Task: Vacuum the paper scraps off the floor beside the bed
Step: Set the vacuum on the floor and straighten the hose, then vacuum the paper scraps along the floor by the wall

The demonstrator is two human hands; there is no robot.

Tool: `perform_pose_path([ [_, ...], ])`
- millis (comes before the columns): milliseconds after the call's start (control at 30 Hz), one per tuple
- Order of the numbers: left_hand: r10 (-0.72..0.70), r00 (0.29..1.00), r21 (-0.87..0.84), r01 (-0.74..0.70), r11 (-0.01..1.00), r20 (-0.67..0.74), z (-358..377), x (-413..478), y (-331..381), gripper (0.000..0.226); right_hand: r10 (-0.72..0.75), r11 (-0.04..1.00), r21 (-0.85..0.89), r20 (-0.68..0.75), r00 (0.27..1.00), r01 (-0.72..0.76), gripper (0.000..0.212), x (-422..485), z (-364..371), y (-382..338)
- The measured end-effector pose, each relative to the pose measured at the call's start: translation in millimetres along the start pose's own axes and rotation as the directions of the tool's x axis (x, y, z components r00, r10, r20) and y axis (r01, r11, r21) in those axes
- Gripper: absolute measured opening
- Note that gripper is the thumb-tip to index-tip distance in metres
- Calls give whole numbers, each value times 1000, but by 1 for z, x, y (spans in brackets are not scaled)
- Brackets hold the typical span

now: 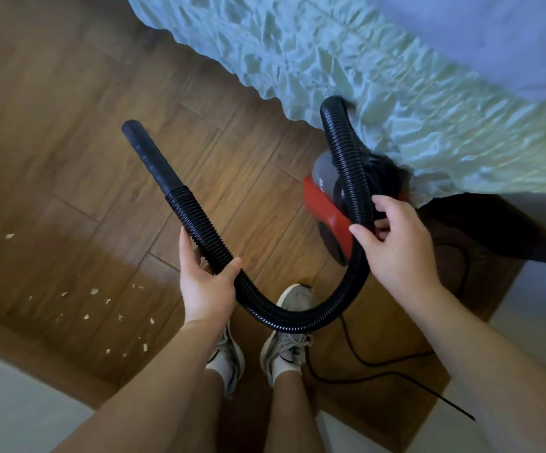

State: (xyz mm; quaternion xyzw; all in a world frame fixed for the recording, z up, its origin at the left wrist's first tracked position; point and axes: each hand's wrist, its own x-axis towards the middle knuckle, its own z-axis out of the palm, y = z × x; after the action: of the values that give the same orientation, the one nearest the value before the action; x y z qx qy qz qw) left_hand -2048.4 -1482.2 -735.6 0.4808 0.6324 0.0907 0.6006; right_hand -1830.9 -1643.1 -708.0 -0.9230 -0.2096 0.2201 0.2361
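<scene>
A small red and grey vacuum cleaner point(327, 204) hangs near the bed's edge. Its black ribbed hose point(297, 318) loops down over my shoes and back up to a smooth black nozzle point(153, 158) that points up and left. My left hand point(206, 286) grips the hose just below the nozzle. My right hand point(395, 246) has its fingers curled around the hose by the vacuum's red handle; whether it also holds the handle is hidden. Several pale paper scraps point(121, 317) lie scattered on the wooden floor at the lower left.
The bed point(379, 60) with a light blue ruffled cover fills the top right. A black power cord point(379, 367) trails over the floor at the right, behind my shoes point(288, 341). A pale wall or board runs along the lower left and lower right.
</scene>
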Motion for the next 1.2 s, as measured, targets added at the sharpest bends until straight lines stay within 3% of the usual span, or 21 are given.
perform_pose_path([
  [400, -35, 999, -183, 32, 982, -11, -49, 7, 16, 96, -260, 965, 46, 224, 939, 256, 57, 19, 75, -154],
  [667, -85, 995, -344, 61, 937, -55, -88, 10, 22, 91, -376, 916, 53, 457, 806, 397, 57, 19, 145, -240],
  [1000, -113, 993, -509, 74, 858, -45, -125, 21, 29, 86, -342, 909, 60, 671, 658, 412, 49, 21, 210, -321],
  [1200, -145, 985, -597, 60, 800, -95, -141, 35, 25, 85, -376, 866, 98, 773, 511, 490, 52, 21, 235, -345],
])
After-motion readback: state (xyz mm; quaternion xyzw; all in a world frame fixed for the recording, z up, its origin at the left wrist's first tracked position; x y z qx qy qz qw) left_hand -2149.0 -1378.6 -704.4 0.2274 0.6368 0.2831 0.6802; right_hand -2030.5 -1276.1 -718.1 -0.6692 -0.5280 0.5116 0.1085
